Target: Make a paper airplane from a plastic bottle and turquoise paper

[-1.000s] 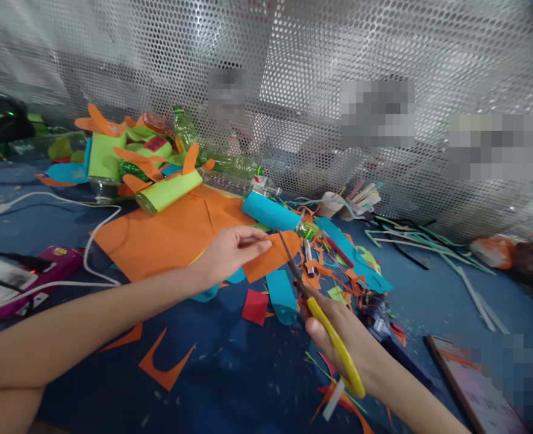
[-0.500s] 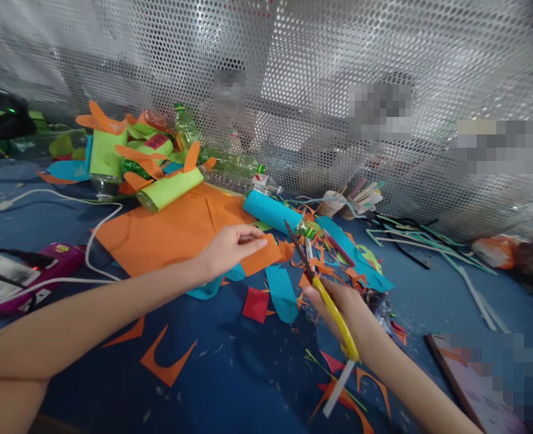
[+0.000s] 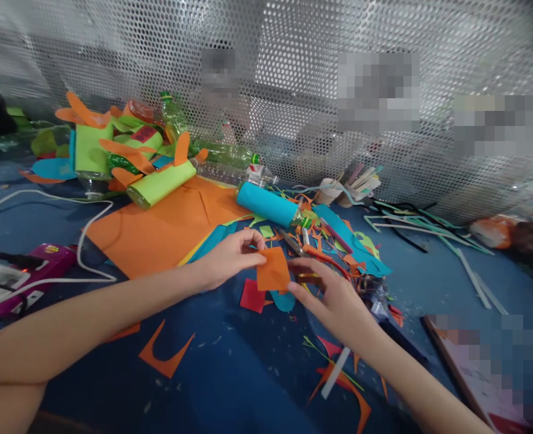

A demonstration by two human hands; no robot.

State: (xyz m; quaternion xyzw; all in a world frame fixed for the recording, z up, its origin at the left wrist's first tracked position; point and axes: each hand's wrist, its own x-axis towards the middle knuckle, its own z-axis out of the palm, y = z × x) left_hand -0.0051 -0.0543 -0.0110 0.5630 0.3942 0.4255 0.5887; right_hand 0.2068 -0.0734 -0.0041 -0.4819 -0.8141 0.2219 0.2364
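My left hand (image 3: 236,256) pinches the upper left edge of a small orange paper piece (image 3: 273,269) between thumb and fingers, above the blue table. At the paper's right edge are the thumb and fingertips of my right hand (image 3: 327,292), closed on it. Behind the right fingers shows a bit of a yellow handle (image 3: 309,277); the rest of it is hidden. A tool with orange-red handles (image 3: 327,256) lies just beyond. Below the held paper are a red paper square (image 3: 252,296) and a rounded blue paper piece (image 3: 283,301), partly covered.
A blue-wrapped bottle (image 3: 268,204) lies ahead, beside large orange sheets (image 3: 158,232). Paper-covered bottles (image 3: 162,184) crowd the back left. Orange scraps (image 3: 167,358) lie in front. A magenta power strip (image 3: 52,262) with cables sits left. Perforated metal mesh (image 3: 293,72) stands behind.
My right hand has let go of the yellow-handled scissors and come to the orange paper. My left hand has brought the paper slightly lower and turned it. The view has shifted a little.
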